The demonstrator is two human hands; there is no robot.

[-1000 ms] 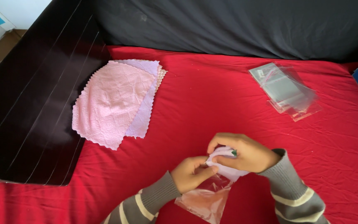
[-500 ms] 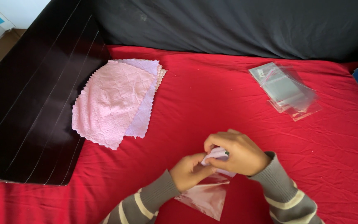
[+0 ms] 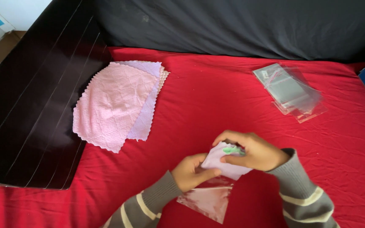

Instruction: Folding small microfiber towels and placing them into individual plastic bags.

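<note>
Since half a second ago, more of the folded pale cloth (image 3: 224, 162) shows between the hands, lifted clear of the clear plastic bag (image 3: 210, 198), whose mouth lies flatter on the red bedsheet (image 3: 216, 97) — by my reading the cloth is not yet in the bag. Head view: right hand (image 3: 254, 151) has its grip clamped on the cloth's upper edge, a small green bit showing at the fingertips; left hand (image 3: 189, 171) pinches the cloth's lower corner, fingers together, just above the bag. Well apart lie a stack of pink and lilac cloths (image 3: 115, 103) at left and spare clear bags (image 3: 290, 90) at right.
</note>
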